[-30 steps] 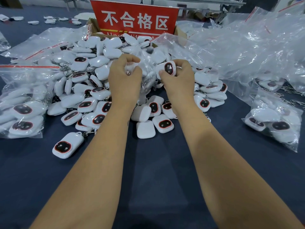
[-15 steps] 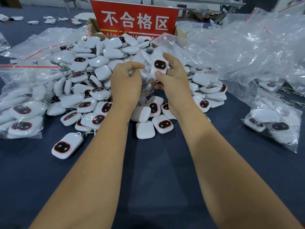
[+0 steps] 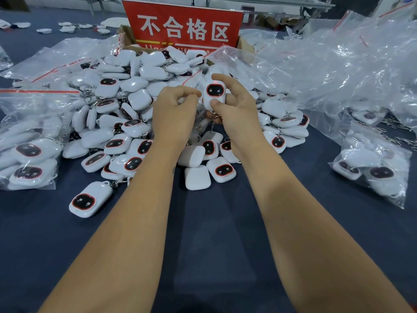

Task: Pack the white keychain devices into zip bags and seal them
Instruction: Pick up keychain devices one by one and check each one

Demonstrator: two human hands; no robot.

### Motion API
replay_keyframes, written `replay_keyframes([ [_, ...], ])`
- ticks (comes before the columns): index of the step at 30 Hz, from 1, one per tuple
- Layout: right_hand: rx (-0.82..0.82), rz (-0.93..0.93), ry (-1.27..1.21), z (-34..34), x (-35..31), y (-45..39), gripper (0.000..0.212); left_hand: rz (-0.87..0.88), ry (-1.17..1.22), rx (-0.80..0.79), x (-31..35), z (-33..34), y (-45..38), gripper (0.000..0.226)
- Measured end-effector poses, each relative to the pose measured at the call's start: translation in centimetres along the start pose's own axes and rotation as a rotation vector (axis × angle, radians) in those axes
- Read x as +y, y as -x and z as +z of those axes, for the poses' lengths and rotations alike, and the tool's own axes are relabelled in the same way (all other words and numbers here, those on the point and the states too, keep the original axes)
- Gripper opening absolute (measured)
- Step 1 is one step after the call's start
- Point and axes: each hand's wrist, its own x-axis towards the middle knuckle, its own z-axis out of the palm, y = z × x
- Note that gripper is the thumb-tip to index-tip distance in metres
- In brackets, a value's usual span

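Your right hand point(image 3: 234, 114) pinches one white device point(image 3: 214, 96) upright between thumb and fingers, its dark face toward you, its chain hanging below by your palm. Your left hand point(image 3: 174, 114) is curled, fingertips pinching the thin clear plastic of a small zip bag point(image 3: 198, 119) that hangs just beside the device. Both are raised over the near edge of the big heap of devices point(image 3: 126, 114) on the dark surface point(image 3: 203, 233), in front of the red sign point(image 3: 184, 26).

The bag's mouth looks barely parted, so spread it wider with your left fingers before you bring the device across. Lead with the chain end, or it may catch on the red zip strip. Let the device drop right to the bottom, then run the seal shut from one corner. Filled bags point(image 3: 27, 143) lie left of the heap.
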Motion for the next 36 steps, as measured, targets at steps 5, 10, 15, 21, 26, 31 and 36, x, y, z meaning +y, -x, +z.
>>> replay_keyframes([
  [5, -0.013, -0.005, 0.04, -0.03, 0.19, -0.01, 0.043, -0.008, 0.031, -0.03, 0.1, -0.13, 0.14, 0.018],
  [10, -0.01, 0.024, 0.0, 0.07, 0.21, -0.23, 0.04, -0.005, 0.061, -0.05, 0.22, -0.12, 0.22, 0.018],
  [15, 0.026, 0.085, -0.104, 0.1, -0.03, -0.23, 0.028, 0.031, 0.038, -0.083, 0.2, -0.07, 0.26, 0.013],
  [21, 0.051, 0.067, -0.102, 0.11, -0.15, 0.03, 0.024, 0.063, 0.03, -0.098, 0.34, -0.06, 0.46, 0.014],
  [26, 0.045, 0.062, -0.115, -0.02, -0.33, 0.14, 0.023, 0.07, 0.017, -0.117, 0.56, -0.01, 0.56, 0.02],
  [31, 0.067, 0.075, -0.113, -0.02, -0.17, 0.02, 0.021, 0.074, -0.015, -0.124, 0.57, -0.07, 0.63, 0.012],
  [36, 0.079, 0.054, -0.079, 0.21, 0.04, -0.06, 0.024, 0.075, -0.023, -0.125, 0.81, -0.13, 0.77, 0.01],
])
